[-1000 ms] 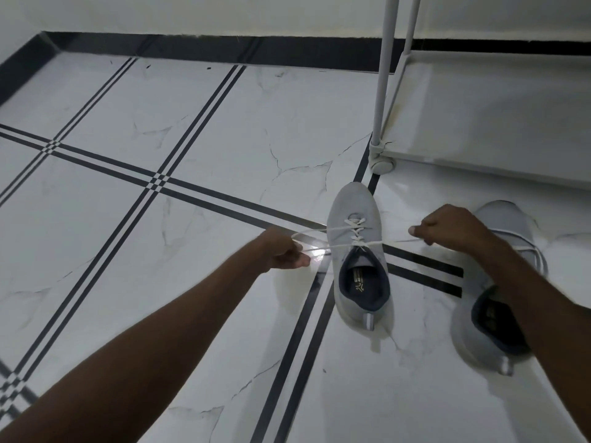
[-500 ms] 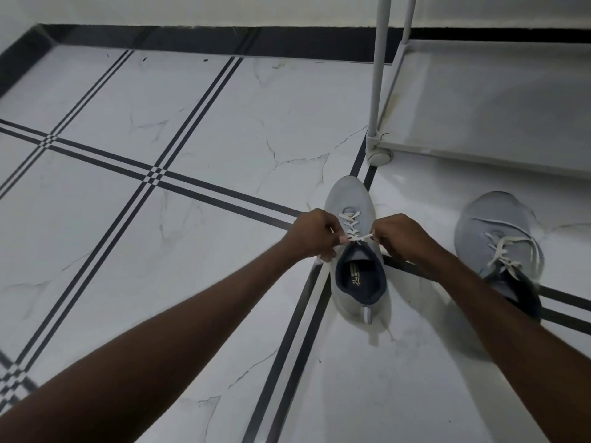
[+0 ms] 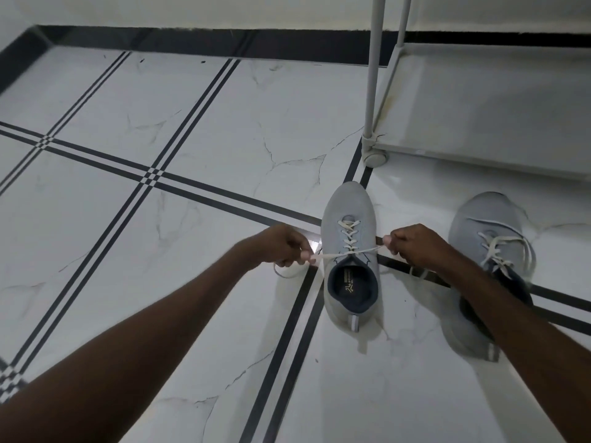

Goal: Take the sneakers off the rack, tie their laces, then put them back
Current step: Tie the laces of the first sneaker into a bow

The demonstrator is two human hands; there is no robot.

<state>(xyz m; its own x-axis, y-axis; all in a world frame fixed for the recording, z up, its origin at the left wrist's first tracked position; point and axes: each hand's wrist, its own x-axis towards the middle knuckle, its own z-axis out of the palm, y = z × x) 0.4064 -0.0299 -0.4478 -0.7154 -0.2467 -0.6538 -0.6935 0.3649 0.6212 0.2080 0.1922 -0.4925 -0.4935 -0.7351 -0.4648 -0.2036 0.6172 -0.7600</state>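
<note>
1. Grey knit sneaker [image 3: 348,219] stands on the white marble-look floor [image 3: 198,148], toe pointing away from the person, its dark blue opening facing up.
2. Its cream lace [image 3: 350,233] runs crisscross up the front, and the two ends are stretched out sideways, level with the top eyelets.
3. On one side, the left hand [image 3: 284,244] is closed into a pinch on the lace end just beside the shoe; a slack loop of lace trails on the tile under that hand.
4. On the other side, the right hand [image 3: 415,244] is likewise curled shut, thumb and fingers gripping the other lace end, with loose lace hanging below the fist.
5. The second sneaker [image 3: 486,228] sits to the right, apart from the first, with its lace loose over the upper; the right forearm crosses over its heel and hides much of the opening.
6. Beyond both shoes stands the white rack [image 3: 473,110], its lowest shelf bare, one upright post ending in a round foot near the first sneaker's toe.
7. Dark double stripes cross the tiles, one pair passing under the first sneaker.
</note>
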